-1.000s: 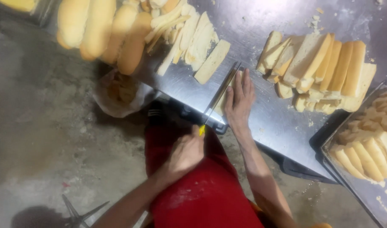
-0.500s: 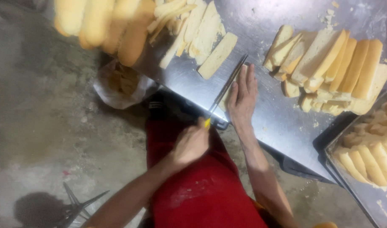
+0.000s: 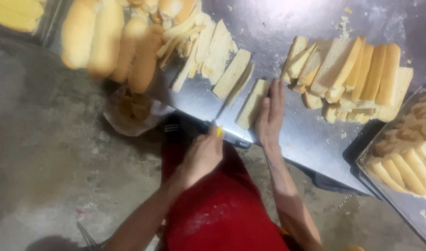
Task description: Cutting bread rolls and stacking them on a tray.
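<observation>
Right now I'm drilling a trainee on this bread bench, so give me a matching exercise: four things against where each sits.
Things:
1. whole loaves
2. tray of slices
3. left hand
4. right hand

Places:
A. flat on a bread slab
B. table's far left
C. gripping a yellow-handled knife
D. right edge of view

Pairs: 1-B, 2-D, 3-C, 4-A

There is one camera, up on the person's head. It looks almost straight down, from close by, at the metal table [image 3: 287, 139], both arms, the red lap and the gray floor [image 3: 45, 167] on the left.
</observation>
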